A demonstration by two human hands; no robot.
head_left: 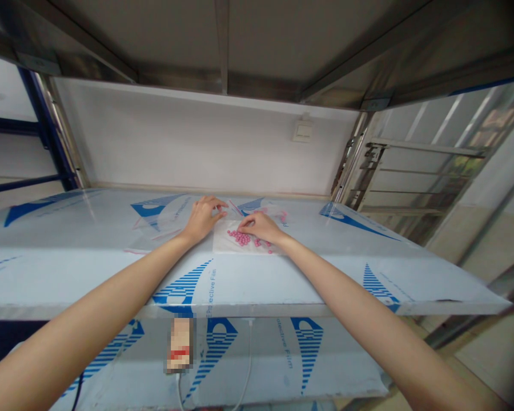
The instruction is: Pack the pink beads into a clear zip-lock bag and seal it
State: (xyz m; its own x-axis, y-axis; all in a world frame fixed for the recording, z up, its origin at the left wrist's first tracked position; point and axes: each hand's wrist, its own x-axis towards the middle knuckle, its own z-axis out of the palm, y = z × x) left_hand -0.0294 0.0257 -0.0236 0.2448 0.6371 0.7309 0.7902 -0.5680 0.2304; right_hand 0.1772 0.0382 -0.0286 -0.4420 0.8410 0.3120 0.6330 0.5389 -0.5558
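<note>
My left hand [206, 218] is raised just over the shelf. Its thumb and forefinger curve toward each other at the edge of a clear plastic bag [236, 209] with a thin red line; the see-through film makes the grip hard to make out. Small round pink beads [242, 238] lie in a loose heap on a whitish, see-through sheet or bag [223, 245]. Over that heap, my right hand [260, 226] has thumb and forefinger pinched together at the beads. Whatever sits between those fingertips is tiny and mostly hidden.
Clear bags [148, 235] lie flat left of my hands. Right of them, further plastic holds pink pieces [284, 217]. A metal shelf [257, 51] hangs overhead; the work shelf [317, 279] wears printed film. Below, a blurred-out object [180, 342] has a white cable.
</note>
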